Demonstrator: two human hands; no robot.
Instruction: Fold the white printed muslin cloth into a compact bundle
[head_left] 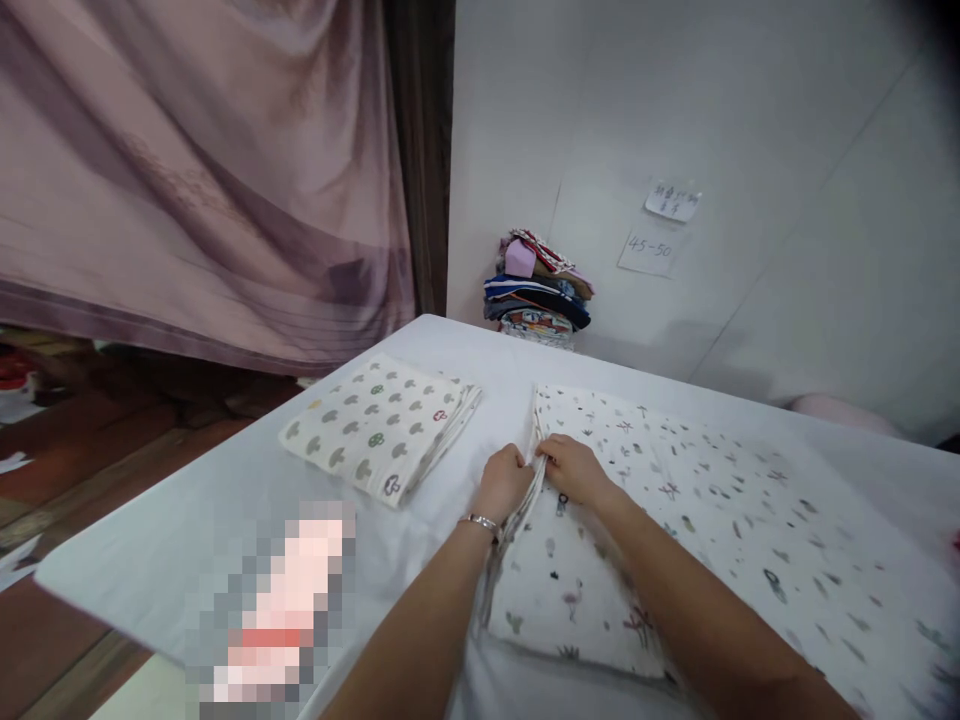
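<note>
A large white cloth printed with small flamingos and cacti lies spread over the right half of the white table. My left hand, with a bracelet at the wrist, is closed on the cloth's left edge. My right hand pinches the same edge just beside it, the two hands nearly touching. To the left lies a folded white cloth with a mushroom print, a hand's width from my left hand.
A pile of folded coloured clothes sits at the table's far edge against the white wall. Two paper notes hang on the wall. A mauve curtain hangs at the left over a wooden floor. A blurred patch covers the near left table.
</note>
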